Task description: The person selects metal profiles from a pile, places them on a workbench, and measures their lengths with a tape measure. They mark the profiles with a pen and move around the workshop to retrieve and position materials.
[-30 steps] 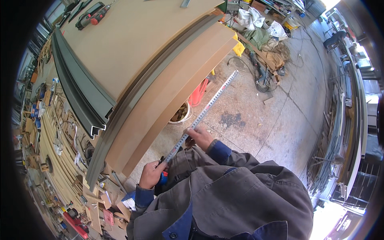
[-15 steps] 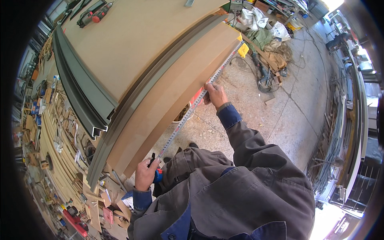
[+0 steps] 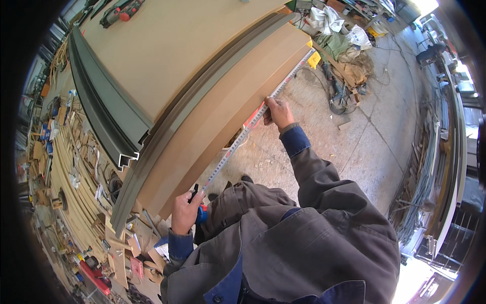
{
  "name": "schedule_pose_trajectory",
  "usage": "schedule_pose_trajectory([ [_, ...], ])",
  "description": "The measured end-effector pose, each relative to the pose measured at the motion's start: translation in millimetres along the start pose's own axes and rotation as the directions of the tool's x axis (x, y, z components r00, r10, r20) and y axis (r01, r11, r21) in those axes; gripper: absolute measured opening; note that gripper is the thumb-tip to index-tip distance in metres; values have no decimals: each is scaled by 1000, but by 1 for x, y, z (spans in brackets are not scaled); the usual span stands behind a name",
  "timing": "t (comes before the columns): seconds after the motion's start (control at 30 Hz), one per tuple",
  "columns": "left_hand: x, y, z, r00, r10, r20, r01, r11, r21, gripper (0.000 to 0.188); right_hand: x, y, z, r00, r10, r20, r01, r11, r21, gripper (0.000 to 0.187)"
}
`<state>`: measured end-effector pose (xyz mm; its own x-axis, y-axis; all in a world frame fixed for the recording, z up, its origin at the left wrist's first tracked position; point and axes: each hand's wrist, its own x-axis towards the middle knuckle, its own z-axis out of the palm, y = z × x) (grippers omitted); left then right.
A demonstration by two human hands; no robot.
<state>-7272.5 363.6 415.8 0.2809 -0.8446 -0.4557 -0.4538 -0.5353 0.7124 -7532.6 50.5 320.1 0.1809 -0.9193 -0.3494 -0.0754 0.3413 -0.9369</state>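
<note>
A tape measure (image 3: 238, 143) is stretched along the near edge of a brown board (image 3: 223, 109), its blade running from lower left to upper right. My left hand (image 3: 185, 210) is closed round its blue and red case by the board's near corner. Farther along, my right hand (image 3: 279, 112) pinches the blade against the board's edge. The far end of the blade reaches the board's far corner, beside a yellow piece (image 3: 314, 60). Grey-brown metal profiles (image 3: 167, 101) lie along the board's other side.
A large tan sheet (image 3: 187, 45) covers the table, with a red and black power tool (image 3: 121, 12) on it. A dark profile (image 3: 98, 101) juts out at left. An angle grinder (image 3: 334, 86) and sacks (image 3: 324, 20) lie on the floor. Offcuts (image 3: 66, 172) crowd the left; metal bars (image 3: 425, 172) line the right.
My view has shifted slightly. My right hand sits a little higher and farther right in the picture, still on the blade; my left hand keeps hold of the case.
</note>
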Motion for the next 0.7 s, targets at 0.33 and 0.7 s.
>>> schedule_pose_trajectory([
  [0.33,-27,-29,-13,989,82,-123,-85,996,-14,44,-2,33,-1,998,27,64,-30,999,35,38],
  [0.7,-109,-144,-73,967,-143,-213,114,983,-144,34,-98,53,83,976,97,193,-113,991,70,33],
])
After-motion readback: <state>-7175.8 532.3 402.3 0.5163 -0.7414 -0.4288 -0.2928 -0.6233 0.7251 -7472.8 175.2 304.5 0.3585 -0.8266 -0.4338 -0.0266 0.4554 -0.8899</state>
